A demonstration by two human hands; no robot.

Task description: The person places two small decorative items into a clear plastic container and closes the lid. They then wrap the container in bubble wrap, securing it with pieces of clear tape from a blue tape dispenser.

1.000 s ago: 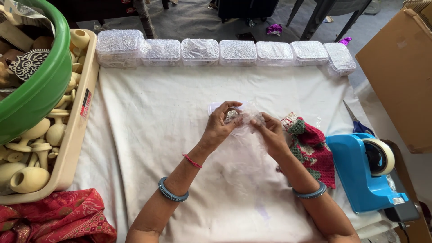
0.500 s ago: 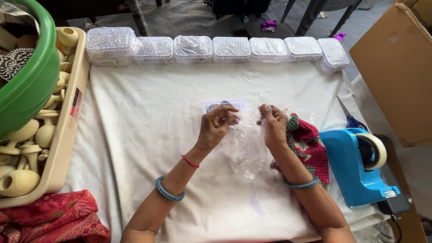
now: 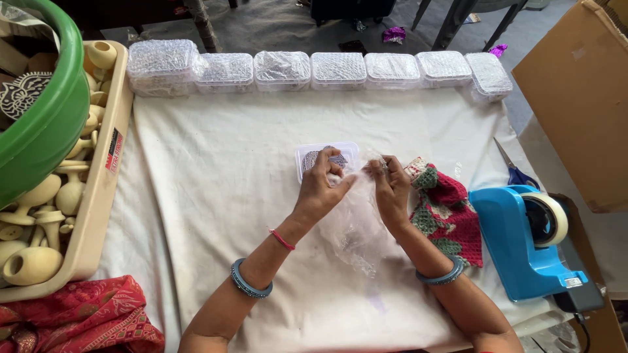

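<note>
- The left hand (image 3: pixel 322 186) rests over a small clear box (image 3: pixel 325 158) on the white cloth (image 3: pixel 216 196), its fingers curled down on the box's near edge and pinching the top of a clear bag (image 3: pixel 358 225).
- The box lies flat near the middle of the cloth; a dark patterned piece shows through its lid, partly hidden by the fingers.
- The right hand (image 3: pixel 391 189) sits just right of the left, its fingertips closed on the bag's upper edge.
- The bag is thin and crumpled; it trails from both hands toward the person, lying on the cloth between the forearms.
- Whether the bag's mouth already reaches round the box cannot be told.
- Each wrist wears a blue bangle; the left also has a thin red band (image 3: pixel 282 240).
- A red and green crochet piece (image 3: pixel 445 212) lies just right of the right hand, touching the forearm.
- A blue tape dispenser (image 3: pixel 526 238) stands farther right, with scissors (image 3: pixel 513 171) behind it.
- A row of wrapped clear boxes (image 3: pixel 314 68) lines the far edge of the cloth, well apart from the hands.
- At the left, a beige tray (image 3: pixel 98 196) holds pale wooden pieces, a green tub (image 3: pixel 49 124) sits over its far end, and red fabric (image 3: pixel 78 320) lies near it.
- A cardboard box (image 3: pixel 579 98) stands at the far right.
</note>
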